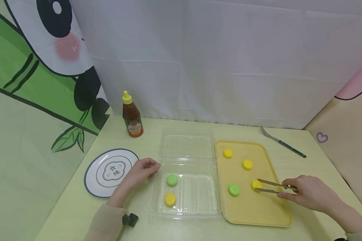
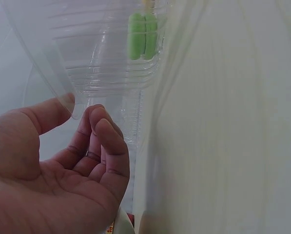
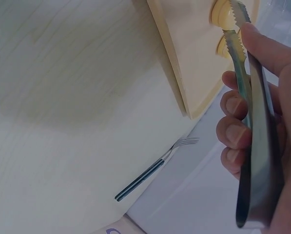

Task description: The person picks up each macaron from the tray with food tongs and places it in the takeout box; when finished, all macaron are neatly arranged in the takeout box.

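Note:
My right hand [image 1: 312,194] holds metal tongs [image 3: 262,146]. Their serrated tips straddle a yellow macaron [image 1: 255,185] on the yellow tray [image 1: 259,214]. Two more yellow macarons, one of them a back-row macaron [image 1: 227,153], and a green macaron [image 1: 234,190] lie on this tray. At the left edge of an opened clear plastic box [image 1: 199,197], my left hand [image 1: 140,172] has its thumb and curled fingers on either side of the rim [image 2: 76,109]. Inside the box, a green macaron [image 1: 172,180] sits behind a yellow macaron [image 1: 170,199] along the left side.
A white plate [image 1: 93,182] with a blue rim lies left of the box, partly behind my left forearm. Farther back stands a sauce bottle [image 1: 132,120] with a yellow cap. Beyond the tray's right side rests a fork [image 1: 285,144]. A white cloth backdrop [image 1: 199,83] closes off the table's rear.

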The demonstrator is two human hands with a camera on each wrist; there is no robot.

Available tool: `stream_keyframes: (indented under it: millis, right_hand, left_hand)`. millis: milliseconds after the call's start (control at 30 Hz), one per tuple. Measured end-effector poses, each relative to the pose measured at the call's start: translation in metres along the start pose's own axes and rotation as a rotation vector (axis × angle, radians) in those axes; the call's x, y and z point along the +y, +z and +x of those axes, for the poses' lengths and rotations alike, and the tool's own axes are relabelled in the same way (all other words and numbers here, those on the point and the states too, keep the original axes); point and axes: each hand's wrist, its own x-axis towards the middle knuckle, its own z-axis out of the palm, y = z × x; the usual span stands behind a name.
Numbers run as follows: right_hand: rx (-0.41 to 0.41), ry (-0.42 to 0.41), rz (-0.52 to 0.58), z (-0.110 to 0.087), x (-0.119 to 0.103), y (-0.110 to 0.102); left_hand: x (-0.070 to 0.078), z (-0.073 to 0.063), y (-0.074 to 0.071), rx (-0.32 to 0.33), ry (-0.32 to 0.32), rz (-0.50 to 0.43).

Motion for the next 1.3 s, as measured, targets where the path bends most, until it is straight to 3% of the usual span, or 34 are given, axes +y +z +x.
stream_keyframes:
  millis: [667, 1300]
  right_hand:
    - [0.058, -0.076, -0.029, 0.004, -0.001, -0.007]
    - [0.11, -0.151, -0.035, 0.028, -0.02, -0.023]
  left_hand:
    - [0.001, 0.001, 0.002, 0.008, -0.002, 0.01]
    - [-0.002, 0.003, 0.001, 0.006, 0.001, 0.01]
